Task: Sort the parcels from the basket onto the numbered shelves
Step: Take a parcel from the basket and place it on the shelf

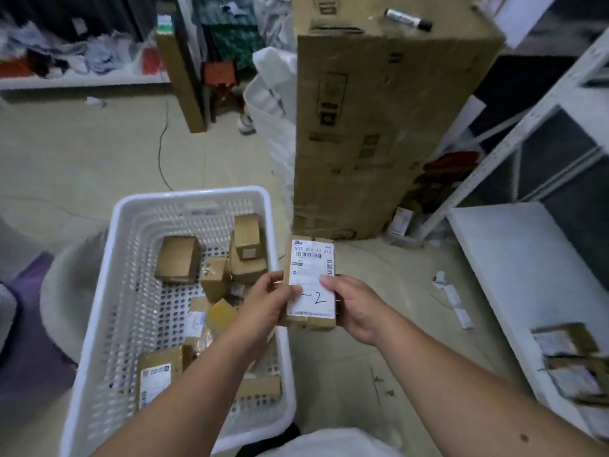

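The left hand (265, 300) hides the start of the handwritten mark on the held parcel (311, 285), leaving only "–2" readable. The forearms cover several parcels low in the basket (131, 291). At lower right, the parcels on the white shelf (514, 275) are blurred and cut by the frame edge, their labels unreadable. Small print under the barcode is too fine to read.

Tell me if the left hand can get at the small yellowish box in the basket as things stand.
Probably not right away: the left hand grips the labelled parcel together with the right hand. The yellowish box lies uncovered just beside it in the basket, so freeing that grip should suffice.
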